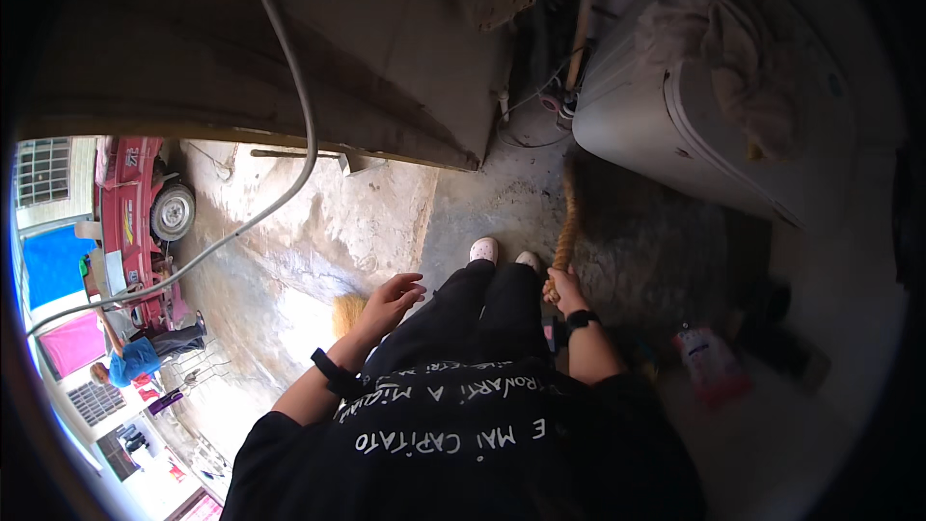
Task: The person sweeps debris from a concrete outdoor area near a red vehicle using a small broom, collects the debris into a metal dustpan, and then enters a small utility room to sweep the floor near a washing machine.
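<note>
My right hand (568,292) is closed around the lower end of a twisted, bound straw broom handle (567,231). From my fist the handle runs forward past my shoe to a dark patch of floor, where its far end is lost in shadow. My left hand (394,300) hangs beside my left thigh, holding nothing, its fingers loosely bent and apart. Both wrists carry dark bands. Below my hands are my black trousers (463,304) and light perforated clogs (483,250).
Ahead to the right stands a white tub-like appliance (636,108) with a crumpled cloth (745,72) on top. A dark door panel (405,51) and grey hose (296,72) are ahead. Outside left are a red cargo tricycle (134,195) and a person (137,358). Yellow straw (349,315) lies near my left arm.
</note>
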Demonstrator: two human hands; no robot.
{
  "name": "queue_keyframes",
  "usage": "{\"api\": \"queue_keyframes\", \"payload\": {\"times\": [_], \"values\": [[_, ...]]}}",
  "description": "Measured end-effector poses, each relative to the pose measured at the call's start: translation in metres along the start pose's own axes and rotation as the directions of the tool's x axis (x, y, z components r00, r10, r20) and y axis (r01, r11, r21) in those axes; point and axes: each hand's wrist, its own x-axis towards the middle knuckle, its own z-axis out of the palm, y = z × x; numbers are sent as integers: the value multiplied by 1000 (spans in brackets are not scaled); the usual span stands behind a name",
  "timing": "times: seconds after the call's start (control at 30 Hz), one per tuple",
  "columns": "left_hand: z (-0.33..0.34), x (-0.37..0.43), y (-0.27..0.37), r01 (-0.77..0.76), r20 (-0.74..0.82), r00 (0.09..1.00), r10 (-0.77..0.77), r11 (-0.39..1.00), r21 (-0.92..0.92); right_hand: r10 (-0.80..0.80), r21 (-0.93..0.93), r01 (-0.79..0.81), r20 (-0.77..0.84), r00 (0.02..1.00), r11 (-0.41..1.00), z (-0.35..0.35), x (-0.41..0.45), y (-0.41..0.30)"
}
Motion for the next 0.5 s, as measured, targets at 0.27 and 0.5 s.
{"api": "queue_keyframes", "payload": {"times": [0.27,0.5], "values": [[-2,-27,-13,-31,62,998,33,999,-24,-22,-366,33,35,999,930,-35,-55,35],[-5,-41,-22,-116,-30,993,115,993,-37,-139,-349,59,-209,968,935,-79,-68,22]]}}
